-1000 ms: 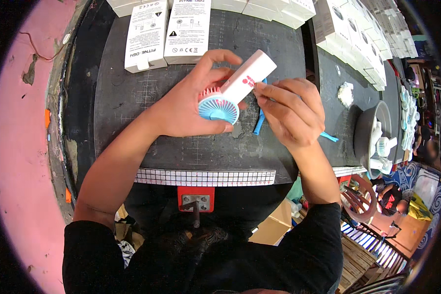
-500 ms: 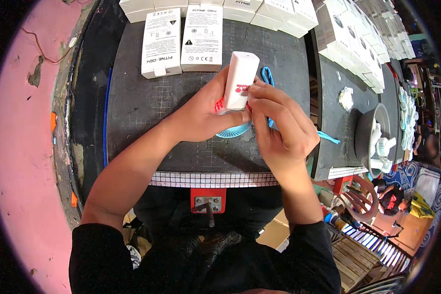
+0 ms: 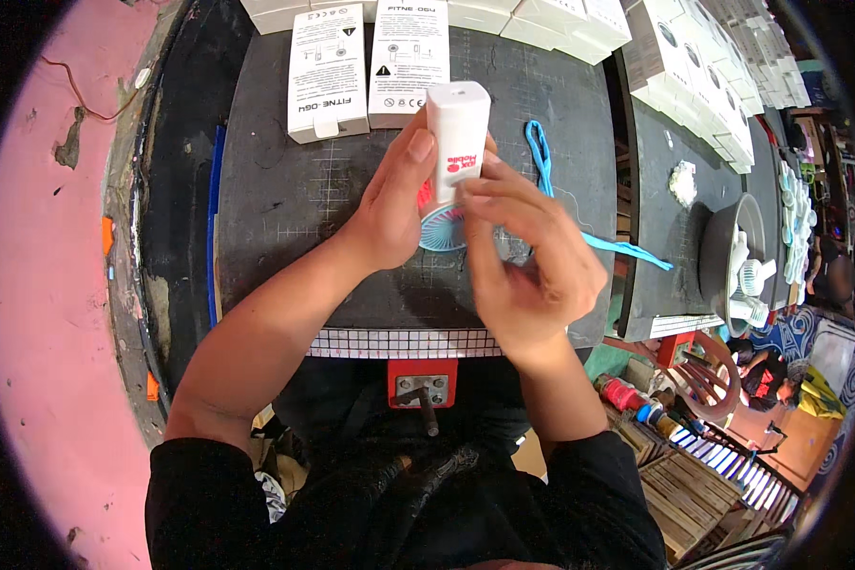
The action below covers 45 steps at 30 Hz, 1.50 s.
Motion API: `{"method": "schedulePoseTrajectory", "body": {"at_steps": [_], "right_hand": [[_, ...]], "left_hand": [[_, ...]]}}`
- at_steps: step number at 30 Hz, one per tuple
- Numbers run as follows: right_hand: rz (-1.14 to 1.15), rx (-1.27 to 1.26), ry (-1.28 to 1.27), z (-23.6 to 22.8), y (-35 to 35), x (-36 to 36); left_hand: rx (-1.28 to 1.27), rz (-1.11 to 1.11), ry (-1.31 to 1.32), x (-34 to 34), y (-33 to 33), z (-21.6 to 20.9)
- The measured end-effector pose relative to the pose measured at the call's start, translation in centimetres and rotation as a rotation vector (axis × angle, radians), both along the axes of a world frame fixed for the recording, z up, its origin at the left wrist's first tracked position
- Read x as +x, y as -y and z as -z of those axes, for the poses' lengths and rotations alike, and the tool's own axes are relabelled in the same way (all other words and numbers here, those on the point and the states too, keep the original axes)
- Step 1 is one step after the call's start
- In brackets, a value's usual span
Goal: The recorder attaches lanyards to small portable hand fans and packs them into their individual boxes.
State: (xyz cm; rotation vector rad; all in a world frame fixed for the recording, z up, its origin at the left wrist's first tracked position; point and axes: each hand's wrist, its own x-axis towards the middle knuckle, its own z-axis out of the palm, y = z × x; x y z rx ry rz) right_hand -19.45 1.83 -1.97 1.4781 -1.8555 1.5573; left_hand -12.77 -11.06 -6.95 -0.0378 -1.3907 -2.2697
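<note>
While a dark work table point(image 3: 280, 214) filled the middle of the frame, stacked white boxes point(image 3: 689, 85) crowded the upper right. A grey basin point(image 3: 715, 261) holding small fans sat at the right, and two white cartons point(image 3: 327, 85) lay side by side at upper left of centre. Just below them, the left hand point(image 3: 388, 214) gripped a handheld fan point(image 3: 458, 123), its white handle pointing up the frame and its light-blue grille below, slightly above the frame's centre. The right hand point(image 3: 537, 261) was half curled, fingertips against the handle near its red print; whether they pinched anything could not be told. Blue strap point(image 3: 627, 248) showed above and to the right of that hand.
</note>
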Motion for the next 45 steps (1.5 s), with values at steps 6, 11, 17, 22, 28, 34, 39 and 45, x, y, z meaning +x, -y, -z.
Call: {"method": "schedulePoseTrajectory", "body": {"at_steps": [6, 11, 17, 22, 28, 34, 39, 45], "right_hand": [[-0.018, -0.045, 0.055, 0.4, 0.3, 0.9], [-0.01, -0.139, 0.098, 0.1, -0.1, -0.1], [0.281, 0.061, 0.345, -1.4, -4.3, -6.4], [0.676, 0.461, 0.069, -0.5, -14.1, -18.4], [0.789, 0.59, 0.336, 1.8, -17.3, -25.4], [0.787, 0.382, 0.384, 5.9, -19.4, -27.7], [1.004, 0.262, 0.25, 6.6, -17.3, -26.0], [0.712, 0.335, 0.419, 5.5, -20.3, -25.6]], "left_hand": [[0.016, -0.011, 0.015, -0.3, 0.4, 0.4], [0.001, 0.04, -0.047, -1.0, 0.6, 0.1], [0.192, 0.151, -0.088, -0.6, 1.5, 0.9], [0.113, 0.161, -0.052, -1.3, 1.0, 0.6], [0.08, 0.171, -0.018, -0.9, 1.2, 0.7], [0.097, 0.226, -0.03, -1.2, 0.9, 0.5], [0.087, 0.234, -0.063, -0.7, 1.2, 0.5], [0.196, 0.289, -0.11, -1.2, 1.2, 0.6]]}}
